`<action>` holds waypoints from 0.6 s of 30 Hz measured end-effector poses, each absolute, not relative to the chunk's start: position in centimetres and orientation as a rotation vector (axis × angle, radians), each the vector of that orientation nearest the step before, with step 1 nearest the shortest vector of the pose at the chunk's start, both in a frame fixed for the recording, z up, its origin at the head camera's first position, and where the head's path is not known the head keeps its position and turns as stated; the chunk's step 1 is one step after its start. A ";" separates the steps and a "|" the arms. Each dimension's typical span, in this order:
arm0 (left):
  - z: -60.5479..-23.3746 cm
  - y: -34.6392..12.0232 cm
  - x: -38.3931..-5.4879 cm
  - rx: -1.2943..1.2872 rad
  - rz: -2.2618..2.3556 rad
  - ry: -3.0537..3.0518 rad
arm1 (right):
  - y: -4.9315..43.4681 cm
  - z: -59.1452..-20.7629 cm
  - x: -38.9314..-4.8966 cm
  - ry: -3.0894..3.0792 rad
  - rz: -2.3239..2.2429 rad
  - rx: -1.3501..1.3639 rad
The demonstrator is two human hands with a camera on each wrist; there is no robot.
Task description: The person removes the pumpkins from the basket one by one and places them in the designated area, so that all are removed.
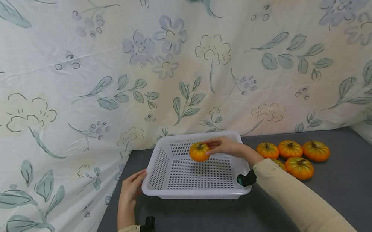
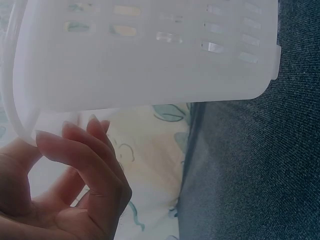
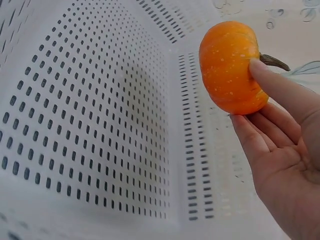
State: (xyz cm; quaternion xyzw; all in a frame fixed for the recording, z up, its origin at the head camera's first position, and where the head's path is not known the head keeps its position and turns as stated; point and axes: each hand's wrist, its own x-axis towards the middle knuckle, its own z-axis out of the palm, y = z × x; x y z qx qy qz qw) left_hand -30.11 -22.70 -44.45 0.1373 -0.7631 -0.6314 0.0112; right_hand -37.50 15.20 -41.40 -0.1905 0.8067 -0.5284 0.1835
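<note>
My right hand [image 1: 224, 146] holds a small orange pumpkin [image 1: 199, 152] above the floor of a white plastic basket [image 1: 197, 193]. In the right wrist view the thumb and fingers pinch the pumpkin [image 3: 227, 70] by its sides, its brown stem pointing towards the hand. On the basket's left side, my left hand [image 1: 130, 188] grips the rim; the left wrist view has its fingers [image 2: 85, 155] curled at the rim's edge. Slots pierce the basket's walls and floor, and no pumpkin lies on the floor that shows.
Several more orange pumpkins [image 1: 289, 148] sit together on the dark tabletop [image 1: 357, 188], right of the basket. One [image 1: 278, 164] is partly hidden by my right sleeve [image 1: 293, 195]. A floral curtain [image 1: 181, 75] hangs behind the table and along its sides.
</note>
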 end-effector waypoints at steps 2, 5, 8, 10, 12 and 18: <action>-44.4 -22.7 -30.1 0.425 -1.971 -2.377 | 15.7 -41.1 -37.3 2.274 -1.499 -0.537; -44.4 -22.7 -29.9 0.413 -1.972 -2.375 | 16.5 -40.6 -37.0 2.265 -1.505 -0.554; -44.4 -22.8 -29.8 0.406 -1.971 -2.379 | 17.3 -40.1 -36.5 2.260 -1.516 -0.555; -44.4 -22.8 -29.8 0.409 -1.967 -2.382 | 17.8 -39.9 -36.2 2.264 -1.513 -0.561; -44.4 -22.9 -29.9 0.411 -1.959 -2.392 | 18.4 -39.7 -35.8 2.269 -1.519 -0.546; -44.4 -23.0 -30.0 0.412 -1.960 -2.393 | 20.2 -39.6 -35.1 2.280 -1.523 -0.474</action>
